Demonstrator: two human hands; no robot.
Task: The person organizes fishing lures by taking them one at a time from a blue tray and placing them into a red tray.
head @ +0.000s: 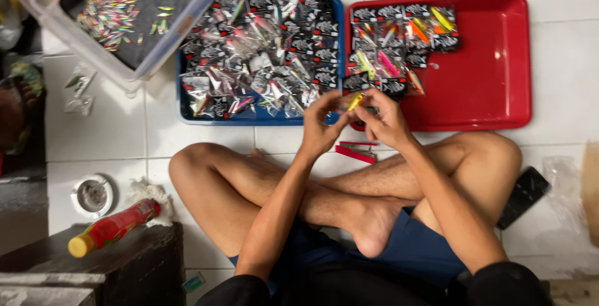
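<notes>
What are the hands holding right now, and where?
Both the left hand and right hand pinch a small yellow lure packet between fingertips, one at each end.

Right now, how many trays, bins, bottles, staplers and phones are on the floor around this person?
Trays: 2, a blue tray and a red tray
Clear bin: 1
Red bottle: 1, lying on a dark box, not the floor
Red stapler: 1
Black phone: 1
Total: 6

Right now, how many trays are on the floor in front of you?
2: a blue tray heaped with small packets, and beside it a red tray with packets only in its near-left corner. The clear bin does not count.
</notes>
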